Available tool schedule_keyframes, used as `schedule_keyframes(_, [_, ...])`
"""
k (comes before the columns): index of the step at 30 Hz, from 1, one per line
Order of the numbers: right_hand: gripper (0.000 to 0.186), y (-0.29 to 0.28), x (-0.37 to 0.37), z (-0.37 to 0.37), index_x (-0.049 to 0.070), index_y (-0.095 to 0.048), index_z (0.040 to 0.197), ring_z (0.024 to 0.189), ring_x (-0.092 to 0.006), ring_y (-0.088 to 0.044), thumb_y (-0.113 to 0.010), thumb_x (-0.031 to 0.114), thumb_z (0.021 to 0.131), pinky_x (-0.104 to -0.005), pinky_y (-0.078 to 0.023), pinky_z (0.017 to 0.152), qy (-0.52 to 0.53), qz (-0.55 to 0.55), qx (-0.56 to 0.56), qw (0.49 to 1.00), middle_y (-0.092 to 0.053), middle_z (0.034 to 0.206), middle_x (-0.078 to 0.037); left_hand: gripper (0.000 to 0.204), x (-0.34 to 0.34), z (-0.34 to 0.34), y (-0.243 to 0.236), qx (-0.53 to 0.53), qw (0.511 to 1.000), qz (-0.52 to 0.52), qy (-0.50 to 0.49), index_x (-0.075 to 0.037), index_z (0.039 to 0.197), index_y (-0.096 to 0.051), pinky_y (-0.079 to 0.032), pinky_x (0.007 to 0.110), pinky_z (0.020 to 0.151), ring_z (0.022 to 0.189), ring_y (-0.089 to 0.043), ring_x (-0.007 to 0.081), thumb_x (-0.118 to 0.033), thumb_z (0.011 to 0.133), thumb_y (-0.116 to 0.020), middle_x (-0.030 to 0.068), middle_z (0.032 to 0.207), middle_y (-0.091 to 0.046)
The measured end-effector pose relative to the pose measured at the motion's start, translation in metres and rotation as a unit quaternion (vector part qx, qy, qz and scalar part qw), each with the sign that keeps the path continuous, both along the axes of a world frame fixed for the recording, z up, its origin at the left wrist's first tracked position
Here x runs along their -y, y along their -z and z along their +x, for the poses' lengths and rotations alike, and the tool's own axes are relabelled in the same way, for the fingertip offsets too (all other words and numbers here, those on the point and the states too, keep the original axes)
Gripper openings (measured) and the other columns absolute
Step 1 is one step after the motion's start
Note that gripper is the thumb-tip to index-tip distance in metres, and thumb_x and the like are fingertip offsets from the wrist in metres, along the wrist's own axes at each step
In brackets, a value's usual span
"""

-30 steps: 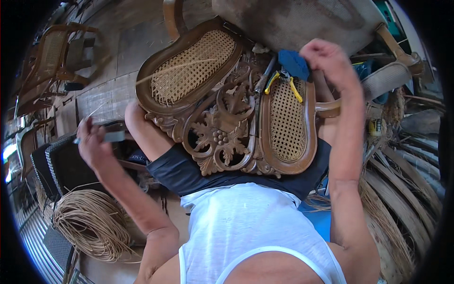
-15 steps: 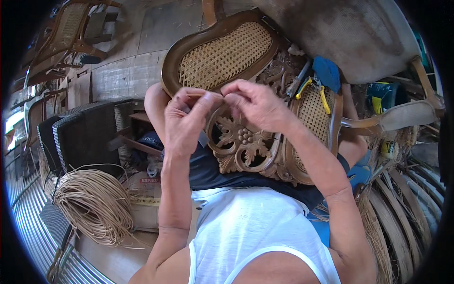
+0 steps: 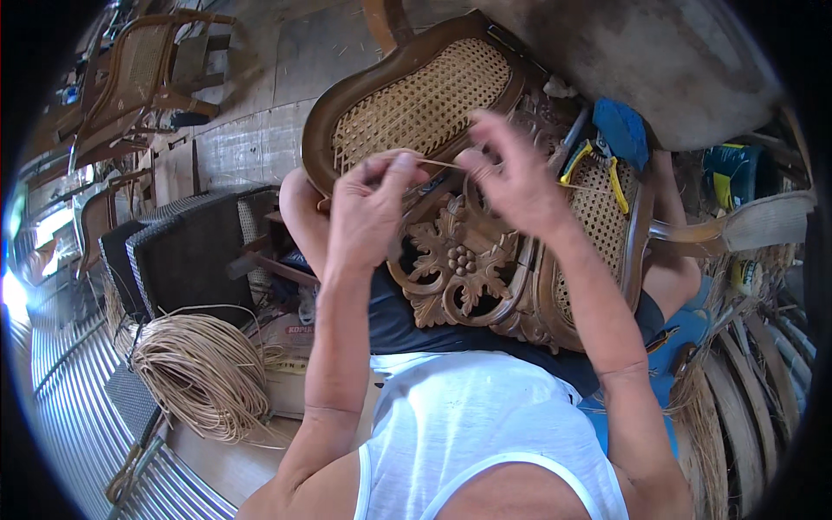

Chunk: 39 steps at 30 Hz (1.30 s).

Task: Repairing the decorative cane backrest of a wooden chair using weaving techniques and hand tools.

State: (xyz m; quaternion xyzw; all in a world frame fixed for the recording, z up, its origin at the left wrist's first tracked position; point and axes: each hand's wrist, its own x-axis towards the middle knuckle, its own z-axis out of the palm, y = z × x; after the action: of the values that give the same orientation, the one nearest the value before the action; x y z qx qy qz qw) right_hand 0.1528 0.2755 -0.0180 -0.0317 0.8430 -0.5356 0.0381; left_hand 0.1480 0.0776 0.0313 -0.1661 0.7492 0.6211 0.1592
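A thin cane strand [image 3: 439, 163] stretches between my two hands, above a carved wooden chair frame [image 3: 468, 299] lying across my lap. My left hand [image 3: 368, 208] pinches the strand between thumb and forefinger. On the other side, my right hand [image 3: 524, 186] has its thumb at the strand, with the fingers bent and partly smeared by motion. Beyond the hands is a woven cane panel [image 3: 425, 95] set in the frame. A second cane panel [image 3: 600, 230] lies to the right of my right hand. Yellow-handled pliers [image 3: 619, 186] rest on it.
A blue cloth-like thing [image 3: 620, 132] is by the pliers. To the left lies a big coil of cane [image 3: 204, 373], near a dark cushioned seat [image 3: 191, 260]. A dark tin [image 3: 737, 173] stands at the right. Another cane chair [image 3: 134, 65] is at the far left.
My hands, close together before, have drawn apart, and the strand now shows between them. My right hand has moved right. The whole view has shifted slightly.
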Motion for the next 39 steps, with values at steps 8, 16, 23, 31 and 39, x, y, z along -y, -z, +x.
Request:
schedule_keyframes(8, [0.013,0.037,-0.02,-0.012,0.011,-0.067,0.103,0.075,-0.0151,-0.065,-0.064,0.019,0.093,-0.0349,-0.052,0.068,-0.054,-0.099,0.104,0.988,-0.069,0.08,-0.008,0.037,-0.021,-0.006,0.023,0.118,0.988,0.036,0.096,-0.003,0.114,-0.063,-0.028,0.018,0.048,0.053,-0.037,0.0012,-0.036,0.101,-0.056,0.0015,0.084,-0.063])
schedule_keyframes(16, [0.009,0.028,-0.067,-0.095,0.007,-0.062,0.098,0.085,-0.0316,-0.066,-0.061,0.014,0.092,-0.0442,-0.052,0.071,0.011,0.249,-0.177,0.952,-0.067,0.087,-0.011,0.036,-0.02,0.011,0.053,0.11,0.986,0.094,0.088,-0.004,0.104,-0.062,-0.036,0.025,0.06,0.067,-0.041,0.0065,-0.037,0.103,-0.047,0.0063,0.089,-0.064])
schedule_keyframes(23, [0.024,0.116,-0.067,-0.112,0.008,-0.072,0.096,0.09,-0.0287,-0.069,-0.068,0.023,0.078,-0.0401,-0.054,0.082,-0.128,0.111,0.066,0.983,-0.072,0.096,-0.013,0.045,-0.031,-0.047,0.041,-0.115,0.892,-0.302,0.317,0.002,0.112,-0.066,-0.048,0.033,0.073,0.08,-0.06,0.0141,-0.038,0.103,-0.048,0.0077,0.081,-0.063])
schedule_keyframes(31, [0.026,0.123,-0.074,-0.114,0.012,-0.073,0.094,0.092,-0.0293,-0.069,-0.065,0.027,0.074,-0.0415,-0.053,0.083,-0.089,0.13,0.017,0.987,-0.072,0.096,-0.012,0.036,-0.052,-0.1,0.027,0.094,0.888,-0.288,0.346,0.005,0.111,-0.059,-0.054,0.031,0.052,0.055,-0.063,0.0167,-0.028,0.102,-0.049,0.0115,0.072,-0.065])
schedule_keyframes(39, [0.023,0.1,-0.063,-0.12,0.011,-0.074,0.089,0.091,-0.0301,-0.069,-0.063,0.019,0.07,-0.0429,-0.054,0.084,-0.079,0.165,0.023,0.983,-0.073,0.09,-0.012,0.031,-0.051,-0.111,0.043,0.136,0.886,-0.257,0.362,0.006,0.099,-0.06,-0.051,0.031,0.052,0.053,-0.059,0.0149,-0.024,0.101,-0.05,0.0085,0.071,-0.062])
